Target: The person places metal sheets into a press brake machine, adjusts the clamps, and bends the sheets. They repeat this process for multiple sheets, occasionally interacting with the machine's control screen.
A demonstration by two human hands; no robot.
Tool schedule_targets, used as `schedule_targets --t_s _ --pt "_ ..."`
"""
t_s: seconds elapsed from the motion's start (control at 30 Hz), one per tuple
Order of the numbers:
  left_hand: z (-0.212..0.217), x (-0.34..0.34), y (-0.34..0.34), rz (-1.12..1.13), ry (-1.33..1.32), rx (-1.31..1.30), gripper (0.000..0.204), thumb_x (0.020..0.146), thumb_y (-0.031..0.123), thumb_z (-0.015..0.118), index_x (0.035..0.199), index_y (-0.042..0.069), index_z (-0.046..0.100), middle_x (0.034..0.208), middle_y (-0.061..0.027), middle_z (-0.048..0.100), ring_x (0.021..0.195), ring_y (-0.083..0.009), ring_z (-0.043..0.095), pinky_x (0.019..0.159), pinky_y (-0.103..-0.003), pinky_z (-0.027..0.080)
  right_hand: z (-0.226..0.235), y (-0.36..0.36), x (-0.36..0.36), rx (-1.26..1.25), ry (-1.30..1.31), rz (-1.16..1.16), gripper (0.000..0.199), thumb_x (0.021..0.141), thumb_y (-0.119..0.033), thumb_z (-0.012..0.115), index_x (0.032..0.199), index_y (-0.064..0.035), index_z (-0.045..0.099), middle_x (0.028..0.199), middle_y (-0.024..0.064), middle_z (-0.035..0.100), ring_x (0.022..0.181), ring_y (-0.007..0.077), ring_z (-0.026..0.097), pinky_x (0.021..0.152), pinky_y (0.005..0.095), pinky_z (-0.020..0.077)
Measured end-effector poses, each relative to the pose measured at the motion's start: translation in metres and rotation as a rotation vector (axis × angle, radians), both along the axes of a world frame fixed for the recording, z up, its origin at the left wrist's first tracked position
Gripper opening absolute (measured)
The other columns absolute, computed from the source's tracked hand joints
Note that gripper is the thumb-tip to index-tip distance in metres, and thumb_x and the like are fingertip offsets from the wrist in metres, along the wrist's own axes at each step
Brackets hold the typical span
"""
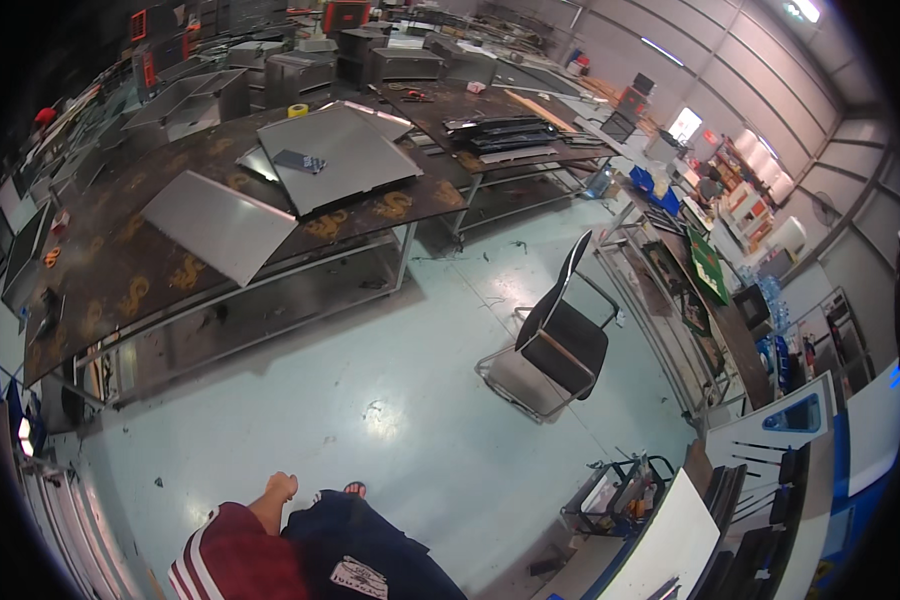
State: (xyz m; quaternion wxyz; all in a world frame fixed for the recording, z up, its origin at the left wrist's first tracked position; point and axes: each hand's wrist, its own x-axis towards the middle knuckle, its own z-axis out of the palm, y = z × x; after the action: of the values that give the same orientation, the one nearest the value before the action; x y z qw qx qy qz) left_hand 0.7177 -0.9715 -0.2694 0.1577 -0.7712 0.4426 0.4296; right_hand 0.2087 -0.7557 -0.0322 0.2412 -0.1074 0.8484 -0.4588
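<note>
Footing matters most, I judge. The left hand (283, 487) hangs loosely curled and holds nothing, over the pale green floor (390, 400), well short of the workbench (120, 270). The right hand is out of view. Grey metal sheets (220, 225) lie on the workbench, with a black chair (570, 345) to its right. Any approach should skirt that chair.

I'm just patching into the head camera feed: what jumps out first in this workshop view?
The long dark worktable stretching across the upper left, with large grey metal sheets lying on it, draws the eye first. On the pale green floor right of centre a black chair stands alone. At the bottom edge, the person's left hand hangs empty beside a striped maroon sleeve; the right hand is not in view.
</note>
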Motion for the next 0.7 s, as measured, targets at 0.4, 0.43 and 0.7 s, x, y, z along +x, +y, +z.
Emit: schedule_targets --t_s 0.4,0.43,0.7 --pt "0.006 -0.079 -0.258 0.031 0.227 -0.167 0.054 0.102 0.039 0.044 0.074 0.000 0.070 0.070 -0.0135 0.073 0.058 -0.0234 0.070 0.063 -0.038 0.060 0.074 0.108 -0.128 -0.228 -0.160 -0.833 0.084 0.068 -0.037 0.095 0.126 0.0096 0.055 0.112 0.0249 0.068 0.101 0.0358 0.066 0.092 0.0528 0.0537" --pt "0.003 -0.086 -0.268 0.039 0.253 -0.191 0.053 0.102 0.038 0.044 0.077 -0.001 0.070 0.071 -0.0143 0.073 0.057 -0.0237 0.070 0.062 -0.038 0.060 0.083 0.120 -0.131 -0.270 -0.169 -0.892 0.084 0.068 -0.037 0.095 0.126 0.0096 0.055 0.112 0.0250 0.068 0.100 0.0359 0.066 0.092 0.0530 0.0537" --pt "0.023 -0.153 -0.314 0.202 0.176 0.079 0.053 0.105 0.039 0.043 0.096 -0.008 0.065 0.084 -0.0236 0.074 0.064 -0.0317 0.072 0.056 -0.047 0.061 0.114 -0.068 -0.281 -1.008 -0.011 -0.547 0.066 0.093 -0.044 0.067 0.139 0.0017 0.055 0.129 0.0169 0.068 0.120 0.0274 0.063 0.105 0.0412 0.0496"
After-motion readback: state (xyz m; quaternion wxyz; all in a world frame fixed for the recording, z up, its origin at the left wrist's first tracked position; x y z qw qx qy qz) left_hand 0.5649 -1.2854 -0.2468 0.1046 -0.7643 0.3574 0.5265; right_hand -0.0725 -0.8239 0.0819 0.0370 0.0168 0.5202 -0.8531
